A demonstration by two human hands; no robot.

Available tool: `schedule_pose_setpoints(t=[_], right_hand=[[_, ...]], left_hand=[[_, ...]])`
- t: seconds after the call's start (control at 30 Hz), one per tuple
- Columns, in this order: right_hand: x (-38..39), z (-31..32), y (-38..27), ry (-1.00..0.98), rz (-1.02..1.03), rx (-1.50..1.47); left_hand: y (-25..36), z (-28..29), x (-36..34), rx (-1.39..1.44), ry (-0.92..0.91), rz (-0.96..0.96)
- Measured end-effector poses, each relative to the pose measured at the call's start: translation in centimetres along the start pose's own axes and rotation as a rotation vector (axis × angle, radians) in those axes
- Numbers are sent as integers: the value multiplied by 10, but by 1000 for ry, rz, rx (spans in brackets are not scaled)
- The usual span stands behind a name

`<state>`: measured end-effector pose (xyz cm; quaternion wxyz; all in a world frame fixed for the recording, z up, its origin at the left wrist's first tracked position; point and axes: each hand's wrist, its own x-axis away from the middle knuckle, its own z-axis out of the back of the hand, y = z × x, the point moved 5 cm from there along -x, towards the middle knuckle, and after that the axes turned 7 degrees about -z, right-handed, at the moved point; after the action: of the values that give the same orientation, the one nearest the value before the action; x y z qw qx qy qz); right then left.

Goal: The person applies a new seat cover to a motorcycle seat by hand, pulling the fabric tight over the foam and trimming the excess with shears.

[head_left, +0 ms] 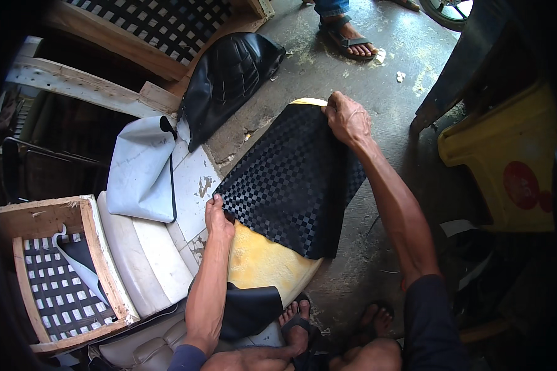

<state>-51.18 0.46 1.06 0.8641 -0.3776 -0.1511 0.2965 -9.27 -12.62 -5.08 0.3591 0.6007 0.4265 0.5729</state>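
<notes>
A black checkered sheet of upholstery vinyl (284, 179) lies over a yellow foam seat pad (266, 250), whose near end and a sliver of the far end show. My right hand (348, 117) pinches the sheet's far right corner. At the near left edge, my left hand (218, 219) grips the sheet with the thumb on top; its other fingers are hidden beneath. Below the foam, by my left forearm, hangs a plain black piece of vinyl (250, 312).
A black seat cover (229, 80) and a folded grey-backed sheet (143, 167) lie to the left. Wooden frames with black webbing (68, 284) stand beyond cream cushions (145, 253). At right is a yellow plastic stool (501, 148). Another person's sandalled foot (348, 40) is at the top.
</notes>
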Motion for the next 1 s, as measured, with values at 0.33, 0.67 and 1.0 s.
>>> schedule_pose_setpoints(t=[0.33,0.67,1.0], right_hand=[[-2,-5,-2,26,97,37],[-10,-6,4,14,152,-2],[-20,1,3,-53,79,32]], left_hand=[[43,-206,-27,-717,-668,-695],[35,-302,-52,-788,-956,-542],[33,-313,-59,-871,-883,-518]])
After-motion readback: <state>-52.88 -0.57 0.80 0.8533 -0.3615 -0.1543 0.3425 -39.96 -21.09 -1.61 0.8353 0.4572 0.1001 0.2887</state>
